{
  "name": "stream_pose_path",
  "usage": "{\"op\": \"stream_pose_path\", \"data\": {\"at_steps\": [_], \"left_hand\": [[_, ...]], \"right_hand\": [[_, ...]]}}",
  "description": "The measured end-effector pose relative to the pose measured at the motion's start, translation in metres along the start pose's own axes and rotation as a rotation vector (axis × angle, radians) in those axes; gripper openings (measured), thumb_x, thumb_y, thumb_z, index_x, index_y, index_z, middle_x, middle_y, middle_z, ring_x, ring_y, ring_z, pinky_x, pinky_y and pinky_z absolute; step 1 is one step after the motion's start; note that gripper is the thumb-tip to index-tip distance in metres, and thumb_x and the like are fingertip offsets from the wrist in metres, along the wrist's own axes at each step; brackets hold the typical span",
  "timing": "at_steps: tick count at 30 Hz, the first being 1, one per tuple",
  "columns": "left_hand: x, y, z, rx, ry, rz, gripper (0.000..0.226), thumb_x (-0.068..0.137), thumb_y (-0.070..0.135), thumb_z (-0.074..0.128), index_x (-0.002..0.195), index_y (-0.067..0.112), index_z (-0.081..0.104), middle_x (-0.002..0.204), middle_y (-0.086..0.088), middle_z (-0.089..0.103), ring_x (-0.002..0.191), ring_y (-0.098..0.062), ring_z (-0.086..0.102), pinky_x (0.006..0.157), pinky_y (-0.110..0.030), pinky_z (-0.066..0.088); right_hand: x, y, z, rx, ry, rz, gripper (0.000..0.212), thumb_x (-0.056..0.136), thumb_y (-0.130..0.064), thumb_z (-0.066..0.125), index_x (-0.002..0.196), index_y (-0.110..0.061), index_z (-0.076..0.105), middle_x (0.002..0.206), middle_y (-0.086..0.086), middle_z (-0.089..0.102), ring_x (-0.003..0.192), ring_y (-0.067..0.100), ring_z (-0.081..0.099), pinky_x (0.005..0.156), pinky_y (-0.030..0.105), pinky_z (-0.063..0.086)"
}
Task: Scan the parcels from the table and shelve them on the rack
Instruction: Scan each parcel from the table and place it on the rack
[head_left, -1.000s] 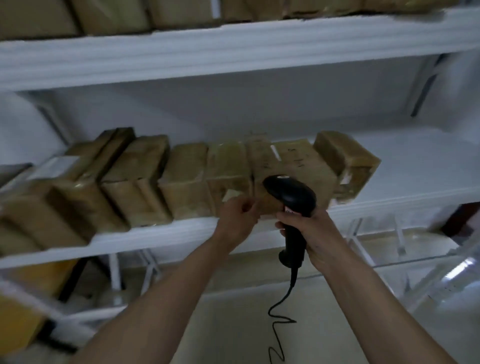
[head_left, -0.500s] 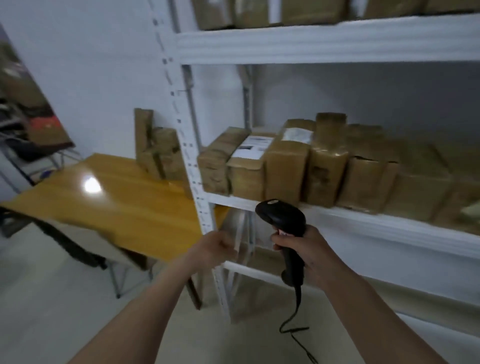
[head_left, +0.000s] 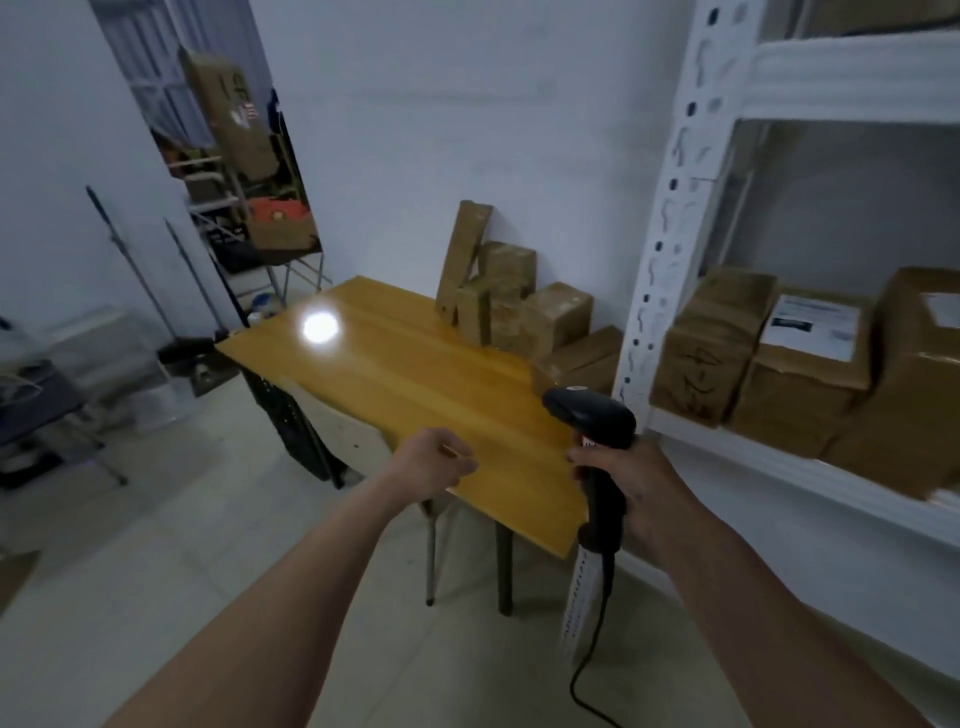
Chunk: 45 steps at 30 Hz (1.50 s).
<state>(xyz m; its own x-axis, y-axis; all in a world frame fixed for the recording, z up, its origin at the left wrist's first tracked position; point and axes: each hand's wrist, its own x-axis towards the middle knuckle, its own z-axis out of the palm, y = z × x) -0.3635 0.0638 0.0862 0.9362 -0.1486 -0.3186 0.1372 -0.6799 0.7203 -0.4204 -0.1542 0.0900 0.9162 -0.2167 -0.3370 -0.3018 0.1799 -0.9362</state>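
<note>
white walls, pale tiled floor, cluttered doorway

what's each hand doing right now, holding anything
Left hand: loosely curled over the table's near edge, holding nothing.
Right hand: gripping the black barcode scanner by its handle.

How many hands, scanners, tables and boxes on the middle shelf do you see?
Hands: 2, left hand and right hand
Scanner: 1
Table: 1
Boxes in view on the middle shelf: 3
Total: 7
</note>
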Motion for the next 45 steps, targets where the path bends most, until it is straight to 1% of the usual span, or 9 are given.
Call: {"op": "stream_pose_path", "data": {"at_steps": [4,14,21,27,30,35,38,41,45], "left_hand": [[0.022,-0.015,-0.021,-0.026,0.002,0.003,0.015,0.092,0.026,0.065,0.102,0.014,0.063,0.091,-0.007,0.065,0.083,-0.018,0.061,0.082,-0.033,0.051],[0.144,-0.011,-0.070,-0.015,0.002,0.001,0.017,0.093,0.026,0.065,0.104,0.013,0.063,0.095,-0.006,0.065,0.096,-0.025,0.065,0.087,-0.038,0.052],[0.258,0.031,-0.107,0.035,0.006,0.087,0.024,0.095,0.025,0.062,0.113,0.009,0.062,0.102,-0.008,0.064,0.095,-0.024,0.063,0.083,-0.037,0.051],[0.327,0.023,-0.127,0.048,-0.001,0.048,0.026,0.094,0.025,0.063,0.113,0.009,0.062,0.106,-0.009,0.064,0.086,-0.019,0.061,0.080,-0.036,0.051],[0.359,0.022,-0.136,0.082,-0.013,0.018,0.031,0.094,0.029,0.062,0.120,0.010,0.060,0.117,-0.009,0.062,0.099,-0.024,0.061,0.089,-0.040,0.052],[0.422,0.045,-0.142,0.145,0.047,0.050,0.047,0.091,0.029,0.066,0.133,0.013,0.051,0.128,-0.008,0.056,0.102,-0.021,0.056,0.083,-0.033,0.049],[0.463,0.059,-0.147,0.169,0.083,0.100,0.059,0.085,0.028,0.071,0.137,0.013,0.047,0.131,-0.010,0.053,0.112,-0.026,0.055,0.089,-0.037,0.052],[0.503,0.071,-0.160,0.205,0.098,0.144,0.069,0.080,0.030,0.076,0.138,0.013,0.043,0.135,-0.014,0.045,0.117,-0.031,0.052,0.093,-0.044,0.052],[0.553,0.081,-0.183,0.261,0.080,0.192,0.081,0.076,0.036,0.080,0.140,0.012,0.037,0.137,-0.016,0.037,0.123,-0.035,0.045,0.101,-0.046,0.047]], "right_hand": [[0.027,-0.006,0.028,0.024,-0.041,0.032,0.012,0.081,0.005,0.069,0.092,0.000,0.066,0.078,0.014,0.064,0.065,0.022,0.060,0.061,0.034,0.049],[0.134,-0.045,0.089,0.078,-0.163,0.086,0.006,0.084,0.002,0.067,0.087,-0.002,0.064,0.077,0.012,0.064,0.069,0.024,0.061,0.066,0.039,0.051],[0.236,-0.099,0.124,0.154,-0.115,0.060,0.011,0.084,0.003,0.066,0.094,0.002,0.064,0.078,0.012,0.064,0.068,0.023,0.061,0.066,0.037,0.050],[0.299,-0.133,0.153,0.174,-0.084,0.076,0.007,0.084,0.003,0.066,0.086,-0.003,0.064,0.075,0.011,0.065,0.067,0.021,0.060,0.066,0.035,0.050],[0.320,-0.141,0.163,0.188,-0.084,0.091,0.007,0.083,0.003,0.067,0.086,-0.003,0.064,0.076,0.012,0.064,0.067,0.022,0.061,0.067,0.036,0.050],[0.355,-0.154,0.169,0.224,-0.010,0.075,0.008,0.083,0.001,0.067,0.091,-0.001,0.064,0.075,0.010,0.065,0.070,0.021,0.061,0.069,0.034,0.051],[0.376,-0.163,0.181,0.250,0.060,0.062,0.002,0.085,0.002,0.064,0.086,0.000,0.063,0.071,0.011,0.063,0.063,0.020,0.059,0.063,0.031,0.049],[0.400,-0.172,0.198,0.273,0.142,0.063,0.008,0.087,0.002,0.063,0.080,-0.002,0.061,0.071,0.011,0.061,0.063,0.020,0.056,0.064,0.030,0.047],[0.435,-0.180,0.224,0.299,0.263,0.070,0.004,0.086,0.001,0.065,0.088,-0.002,0.063,0.076,0.010,0.062,0.067,0.018,0.058,0.066,0.028,0.049]]}}
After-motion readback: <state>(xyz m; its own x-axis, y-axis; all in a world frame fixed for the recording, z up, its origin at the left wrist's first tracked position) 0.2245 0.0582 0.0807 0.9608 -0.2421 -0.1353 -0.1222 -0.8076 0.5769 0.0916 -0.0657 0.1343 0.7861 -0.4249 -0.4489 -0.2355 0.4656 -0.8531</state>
